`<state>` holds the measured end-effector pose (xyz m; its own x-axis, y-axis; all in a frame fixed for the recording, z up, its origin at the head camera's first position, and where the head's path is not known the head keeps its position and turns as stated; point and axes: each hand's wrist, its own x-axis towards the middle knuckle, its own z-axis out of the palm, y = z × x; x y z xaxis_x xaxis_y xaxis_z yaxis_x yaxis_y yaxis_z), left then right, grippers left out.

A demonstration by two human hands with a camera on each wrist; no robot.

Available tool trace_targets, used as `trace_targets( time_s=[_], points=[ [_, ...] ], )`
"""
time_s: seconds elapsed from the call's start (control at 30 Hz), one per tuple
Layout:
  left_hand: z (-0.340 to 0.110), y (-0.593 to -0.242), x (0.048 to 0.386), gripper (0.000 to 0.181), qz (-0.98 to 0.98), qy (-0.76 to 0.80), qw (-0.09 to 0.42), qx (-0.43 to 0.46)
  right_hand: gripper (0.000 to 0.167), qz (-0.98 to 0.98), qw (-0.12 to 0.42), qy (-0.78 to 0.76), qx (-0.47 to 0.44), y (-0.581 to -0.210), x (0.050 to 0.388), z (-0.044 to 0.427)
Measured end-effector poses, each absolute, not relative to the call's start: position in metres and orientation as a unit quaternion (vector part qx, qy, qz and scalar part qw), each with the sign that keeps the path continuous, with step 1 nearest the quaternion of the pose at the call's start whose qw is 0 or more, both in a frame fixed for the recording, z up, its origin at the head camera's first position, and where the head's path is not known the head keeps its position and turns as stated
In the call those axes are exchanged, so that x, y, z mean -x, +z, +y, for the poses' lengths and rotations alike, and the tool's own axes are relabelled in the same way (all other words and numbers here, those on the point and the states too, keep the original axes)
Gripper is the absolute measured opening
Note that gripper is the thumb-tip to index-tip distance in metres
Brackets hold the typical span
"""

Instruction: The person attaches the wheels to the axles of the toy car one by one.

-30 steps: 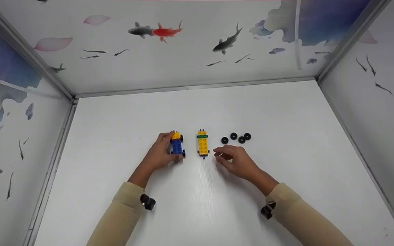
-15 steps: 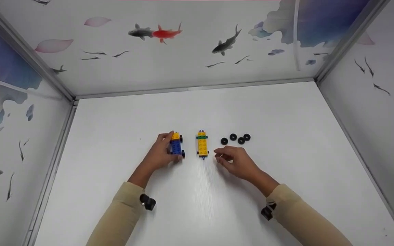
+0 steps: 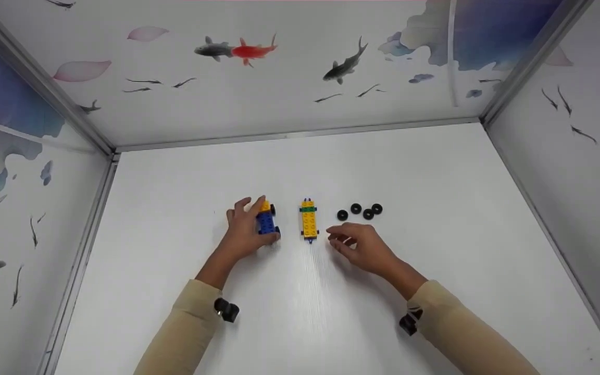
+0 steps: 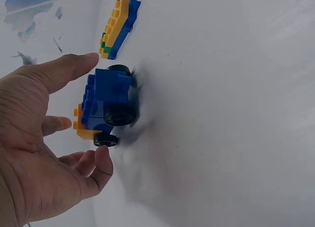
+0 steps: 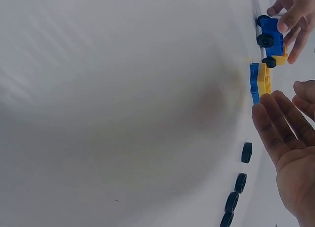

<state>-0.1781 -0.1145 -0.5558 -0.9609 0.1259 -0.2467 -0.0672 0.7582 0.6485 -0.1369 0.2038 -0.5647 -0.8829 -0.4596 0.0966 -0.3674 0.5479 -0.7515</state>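
Note:
In the head view my left hand (image 3: 242, 229) holds a blue and yellow toy block car (image 3: 266, 220) with black wheels, thumb at its near end and index finger at the far end. In the left wrist view another finger is bent beside a wheel (image 4: 106, 140). To its right lies a yellow block chassis (image 3: 308, 221) with a green strip and blue underside, its axle ends bare. My right hand (image 3: 365, 247) hovers right of the chassis, fingers loosely bent, holding nothing. Several loose black wheels (image 3: 342, 214) lie beyond it.
The white table (image 3: 305, 312) is bounded by metal-framed walls (image 3: 300, 134) at the back and both sides, printed with fish and petals. Small black devices (image 3: 227, 310) sit on both wrists, over beige sleeves.
My left hand has shifted slightly left with the toy car, which now sits at a small tilt, and some of its fingers have spread. The right hand, chassis and loose wheels stay put.

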Motion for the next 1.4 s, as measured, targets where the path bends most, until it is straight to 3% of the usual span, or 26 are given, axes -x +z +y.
trace_targets(
  time_s=[0.53,1.03,1.4],
  points=[
    [-0.073,-0.546,0.167,0.084,0.929,0.348,0.064,-0.113,0.032,0.886,0.059,-0.405,0.217,-0.562,0.141,0.209],
    [-0.045,-0.556,0.162,0.067,0.912,0.360,0.097,-0.172,0.030,0.877,0.051,-0.420,0.226,-0.565,0.141,0.213],
    [-0.033,-0.571,0.167,0.077,0.921,0.329,0.129,-0.165,0.028,0.874,0.039,-0.425,0.234,-0.570,0.143,0.216]
  ],
)
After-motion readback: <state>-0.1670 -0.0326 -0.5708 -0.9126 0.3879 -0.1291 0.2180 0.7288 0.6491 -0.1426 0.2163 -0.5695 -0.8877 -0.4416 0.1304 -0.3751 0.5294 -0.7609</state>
